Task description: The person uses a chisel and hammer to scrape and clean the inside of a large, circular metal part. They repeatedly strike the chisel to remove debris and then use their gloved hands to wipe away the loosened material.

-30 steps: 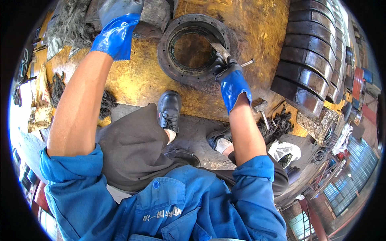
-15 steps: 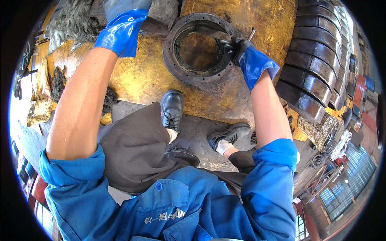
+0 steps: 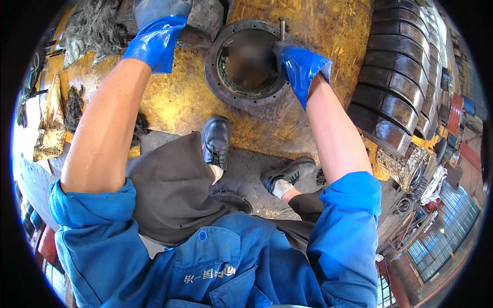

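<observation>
A dark round flange (image 3: 218, 84) with bolt holes around its rim is set in the yellow metal surface. My right hand (image 3: 294, 57), in a blue glove with dark, dirty fingers, reaches over the flange's right side. Its fingers are closed round a tool, and the thin metal rod (image 3: 282, 29) of that tool sticks out past the hand. The working end is lost in a smear inside the opening. My left hand (image 3: 163, 15), also gloved in blue, is beside a grey metal block (image 3: 205, 23) at the top edge. Its fingers are cut off from view.
Curved dark metal segments (image 3: 393, 77) stand in a row on the right. Grey fibre waste (image 3: 97, 25) lies at the upper left, and a dirty yellowish cloth (image 3: 50, 123) hangs at the far left. My black shoes (image 3: 216, 138) are on the floor before the yellow surface (image 3: 174, 97).
My right hand has moved left, in over the flange opening, and the tool's rod has swung to point straight away from me. My left hand has barely shifted.
</observation>
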Demonstrator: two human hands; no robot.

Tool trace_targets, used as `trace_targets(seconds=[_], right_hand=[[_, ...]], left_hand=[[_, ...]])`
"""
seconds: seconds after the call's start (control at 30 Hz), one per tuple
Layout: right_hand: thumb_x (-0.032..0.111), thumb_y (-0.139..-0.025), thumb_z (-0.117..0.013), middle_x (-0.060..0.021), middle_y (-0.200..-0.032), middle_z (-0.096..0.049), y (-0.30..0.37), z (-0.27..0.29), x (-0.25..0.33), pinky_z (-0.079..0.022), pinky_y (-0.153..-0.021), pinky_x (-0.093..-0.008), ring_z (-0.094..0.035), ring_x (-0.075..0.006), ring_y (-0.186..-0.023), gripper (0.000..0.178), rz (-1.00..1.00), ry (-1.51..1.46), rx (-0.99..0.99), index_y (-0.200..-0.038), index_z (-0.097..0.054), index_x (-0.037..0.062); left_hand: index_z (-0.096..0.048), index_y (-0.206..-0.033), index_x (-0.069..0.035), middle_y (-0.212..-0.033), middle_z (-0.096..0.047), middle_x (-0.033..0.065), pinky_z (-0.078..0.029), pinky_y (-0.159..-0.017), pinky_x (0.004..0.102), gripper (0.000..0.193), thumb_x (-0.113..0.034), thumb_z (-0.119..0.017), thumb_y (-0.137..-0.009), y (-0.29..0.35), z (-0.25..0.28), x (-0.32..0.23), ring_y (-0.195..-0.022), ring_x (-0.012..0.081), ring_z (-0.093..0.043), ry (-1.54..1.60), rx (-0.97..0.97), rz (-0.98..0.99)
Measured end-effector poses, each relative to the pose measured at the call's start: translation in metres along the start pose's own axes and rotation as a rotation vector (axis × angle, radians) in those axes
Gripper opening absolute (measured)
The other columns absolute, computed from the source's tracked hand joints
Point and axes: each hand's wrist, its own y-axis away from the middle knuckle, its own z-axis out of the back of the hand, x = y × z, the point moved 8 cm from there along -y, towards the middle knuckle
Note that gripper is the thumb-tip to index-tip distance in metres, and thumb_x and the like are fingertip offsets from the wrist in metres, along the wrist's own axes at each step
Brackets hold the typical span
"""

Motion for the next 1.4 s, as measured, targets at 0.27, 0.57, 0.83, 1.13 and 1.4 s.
trace_targets(seconds=[0.27,0.57,0.83,1.13,1.4], right_hand=[[0.020,-0.096,-0.055,-0.0213,-0.095,-0.072,0.017,0.006,-0.013,-0.056,-0.068,-0.0405,-0.072,-0.0306,-0.082,0.028,-0.053,-0.237,0.067,-0.110,-0.070,0.0012],[0.016,-0.092,-0.056,-0.0224,-0.099,-0.072,0.010,0.003,-0.019,-0.056,-0.072,-0.0416,-0.072,-0.0331,-0.087,0.026,-0.073,-0.244,0.107,-0.105,-0.072,0.0003],[0.011,-0.083,-0.059,-0.0272,-0.104,-0.069,0.003,0.015,-0.006,-0.057,-0.082,-0.0450,-0.069,-0.0412,-0.093,0.026,0.109,0.193,-0.003,-0.102,-0.074,0.0004],[0.010,-0.073,-0.066,-0.0268,-0.102,-0.068,-0.019,0.017,0.024,-0.056,-0.082,-0.0460,-0.068,-0.0422,-0.096,0.024,0.210,0.059,-0.112,-0.094,-0.074,0.0009],[0.018,-0.081,-0.067,-0.0245,-0.099,-0.069,-0.027,0.004,0.055,-0.054,-0.082,-0.0466,-0.069,-0.0400,-0.093,0.023,0.091,-0.343,-0.047,-0.099,-0.075,0.0061]], left_hand=[[-0.069,-0.094,-0.007,-0.091,-0.071,0.0195,-0.054,-0.076,0.0495,0.029,-0.032,-0.055,-0.097,-0.006,0.003,-0.002,-0.082,0.0390,-0.068,0.020,-0.009,-0.022],[-0.069,-0.095,-0.008,-0.092,-0.071,0.0186,-0.054,-0.076,0.0489,0.027,-0.031,-0.054,-0.097,-0.006,0.006,-0.003,-0.082,0.0383,-0.067,0.053,0.010,0.018],[-0.070,-0.098,-0.008,-0.089,-0.072,0.0165,-0.053,-0.073,0.0491,0.025,-0.029,-0.056,-0.097,-0.003,0.003,-0.002,-0.079,0.0368,-0.067,0.011,-0.023,-0.041],[-0.070,-0.099,-0.008,-0.096,-0.072,0.0163,-0.054,-0.078,0.0469,0.023,-0.027,-0.058,-0.096,-0.001,0.011,-0.003,-0.086,0.0351,-0.068,0.010,-0.201,-0.123],[-0.069,-0.097,-0.009,-0.096,-0.072,0.0146,-0.054,-0.079,0.0453,0.023,-0.029,-0.058,-0.095,-0.004,-0.001,0.005,-0.087,0.0332,-0.068,0.006,0.036,0.024]])
